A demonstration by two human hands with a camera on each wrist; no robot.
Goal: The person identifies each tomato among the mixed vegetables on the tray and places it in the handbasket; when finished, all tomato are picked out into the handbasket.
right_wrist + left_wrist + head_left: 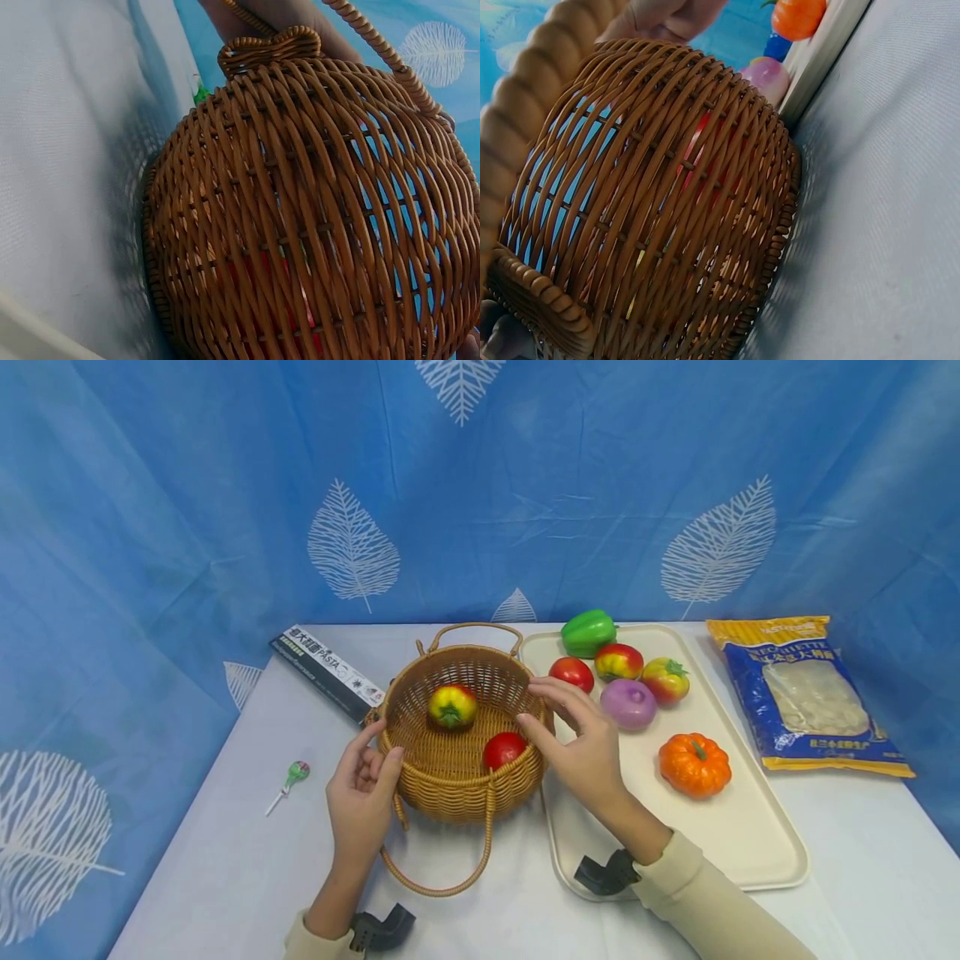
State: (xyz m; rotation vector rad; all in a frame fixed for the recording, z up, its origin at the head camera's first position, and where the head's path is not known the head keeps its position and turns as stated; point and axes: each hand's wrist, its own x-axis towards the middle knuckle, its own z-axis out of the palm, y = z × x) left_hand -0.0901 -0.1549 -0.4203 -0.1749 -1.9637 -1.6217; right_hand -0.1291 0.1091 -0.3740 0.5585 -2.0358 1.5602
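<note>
A round wicker basket (450, 793) stands on the white table between my two hands. Inside it lie a yellow-red toy bell pepper (452, 707) and a red toy tomato (504, 750). My left hand (362, 802) holds the basket's left side, thumb by the rim and fingers near a small woven ear (270, 49). On the opposite side, my right hand (585, 752) holds the rim, thumb and forefinger reaching over it. One long handle (442, 891) hangs toward me; the other handle (480, 626) lies at the back. Some fingers are hidden.
Right of the basket, a cream tray (630, 835) bears a green pepper (588, 633), a tomato (572, 674), a purple onion (628, 704), an orange pumpkin (694, 765) and other toy produce. A pasta bag (813, 697), a pasta box (326, 672) and a lollipop (297, 772) lie around.
</note>
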